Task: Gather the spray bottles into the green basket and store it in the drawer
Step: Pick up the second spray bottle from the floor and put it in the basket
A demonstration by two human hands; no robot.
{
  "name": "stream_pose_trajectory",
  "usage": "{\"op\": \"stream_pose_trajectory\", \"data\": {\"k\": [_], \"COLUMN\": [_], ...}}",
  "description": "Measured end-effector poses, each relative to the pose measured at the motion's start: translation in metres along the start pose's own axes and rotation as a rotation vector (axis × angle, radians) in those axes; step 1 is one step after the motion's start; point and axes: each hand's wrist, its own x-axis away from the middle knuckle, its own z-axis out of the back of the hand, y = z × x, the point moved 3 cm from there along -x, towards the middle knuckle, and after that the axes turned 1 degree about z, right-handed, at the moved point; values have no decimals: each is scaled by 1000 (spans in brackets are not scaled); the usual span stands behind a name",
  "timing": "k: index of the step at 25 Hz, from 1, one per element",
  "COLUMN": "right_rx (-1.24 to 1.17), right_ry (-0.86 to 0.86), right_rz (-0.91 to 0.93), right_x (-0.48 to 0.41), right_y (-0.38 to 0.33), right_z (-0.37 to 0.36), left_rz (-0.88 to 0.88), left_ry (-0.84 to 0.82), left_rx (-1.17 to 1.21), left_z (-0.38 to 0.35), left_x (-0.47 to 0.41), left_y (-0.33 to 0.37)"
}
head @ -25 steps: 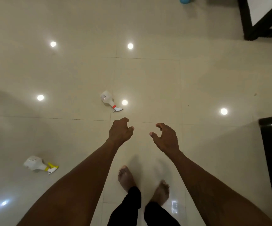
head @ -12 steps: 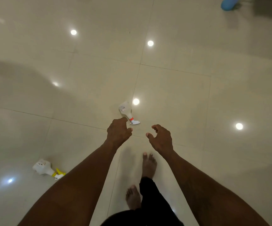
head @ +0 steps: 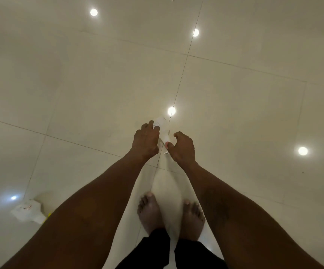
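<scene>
White spray bottle: lying on its side on the floor, seen between the two hands, across a grout line; broad body toward the far side, neck and a pinkish-red collar toward the person; a sliver of white trigger head shows just below the collar; outline blurred.

Left hand: reached forward and down, back of the hand toward the camera, fingers curled; fingertips overlap the near-left edge of the bottle's body; whether they grip it or only pass above it cannot be told.

Right hand: beside the bottle's neck on the right, fingers loosely curled, thumb tip just by the collar; nothing seen held in it; contact with the bottle not clear.

Second spray bottle: white, on its side on the floor at lower left, well apart from the first; a yellow part shows at its right end, where the left forearm hides the rest.

Right forearm: bare, running from the lower right corner up to the hand.

Feet: left foot and right foot, bare, side by side on the floor between the forearms, toes toward the first bottle; black trouser legs above them.

Floor: large glossy cream tiles with thin grout lines; round ceiling-light reflections scattered across it, one just beyond the first bottle.
</scene>
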Motion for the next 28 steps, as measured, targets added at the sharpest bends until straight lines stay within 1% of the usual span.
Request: {"op": "stream_pose_trajectory", "data": {"k": [3,6,9,11,13,15,17,20,24,28], "right_rx": [11,72,107,106,52,34,58,32,35,69], "right_ry": [12,-33,-27,-18,-15,-45,-58,-61,-65,21], "right_rz": [-6,11,7,17,21,56,75,80,104,129], "right_x": [-49,-74,-84,-81,-73,-55,-27,20,99,170], "right_y": [20,36,46,45,40,27,9,-24,-78,-114], "right_z": [-44,-76,-90,-86,-72,-48,-14,38,123,202], "left_rz": [-132,-259,-275,-259,-228,-206,-228,-299,-413,-465], "left_ry": [24,22,35,62,60,50,59,71,118,132], "left_rx": [-145,-237,-278,-327,-320,-290,-291,-323,-361,-337], "left_z": [-42,-66,-73,-72,-62,-42,-9,47,145,232], "left_x": [-49,-83,-98,-98,-90,-75,-52,-11,61,126], "left_y": [-10,-10,-5,-2,-2,-1,6,17,40,72]}}
